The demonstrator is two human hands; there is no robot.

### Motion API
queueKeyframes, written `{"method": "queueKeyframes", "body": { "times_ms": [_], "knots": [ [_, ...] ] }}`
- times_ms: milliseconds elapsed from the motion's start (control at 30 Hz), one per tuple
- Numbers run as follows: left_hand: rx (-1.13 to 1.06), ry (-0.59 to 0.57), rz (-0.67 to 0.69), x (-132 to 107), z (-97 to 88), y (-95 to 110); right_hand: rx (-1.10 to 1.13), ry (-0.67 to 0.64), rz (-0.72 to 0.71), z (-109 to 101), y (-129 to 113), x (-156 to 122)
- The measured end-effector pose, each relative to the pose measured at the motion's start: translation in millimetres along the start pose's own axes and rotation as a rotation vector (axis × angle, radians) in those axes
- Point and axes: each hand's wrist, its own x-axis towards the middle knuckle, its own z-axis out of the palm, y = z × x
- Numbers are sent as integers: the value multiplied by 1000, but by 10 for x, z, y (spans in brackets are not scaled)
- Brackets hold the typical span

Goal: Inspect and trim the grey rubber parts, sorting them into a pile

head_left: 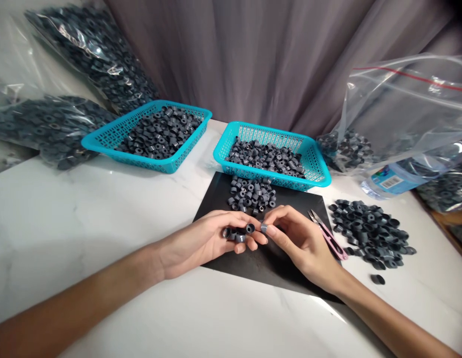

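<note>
My left hand [219, 233], palm up with fingers curled, cradles several small dark grey plastic caps [240, 238]. Close to its fingertips, my right hand [298, 238] pinches one grey cap [264, 227] between thumb and forefinger. Both hands are above a black mat [253, 268]. Beyond them a small heap of the same caps [253, 194] lies on the mat, against the front of a blue basket [316, 184]. A pair of pink thread snips [333, 239] rests by the mat's right edge, partly behind my right hand.
Another blue basket [167, 164] with caps stands at the back left, beside bulging clear bags of caps [77, 119]. On the right lie a loose pile of caps [368, 228], a plastic bottle [395, 179] and an open zip bag [387, 114]. A grey curtain [253, 59] hangs behind.
</note>
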Motion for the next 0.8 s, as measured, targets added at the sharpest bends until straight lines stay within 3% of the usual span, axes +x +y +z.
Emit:
{"method": "queueKeyframes", "body": {
  "times_ms": [800],
  "knots": [
    [55, -12, 4, 19, -3, 13, 48, -23, 65, -16, -40, 32]
  ]
}}
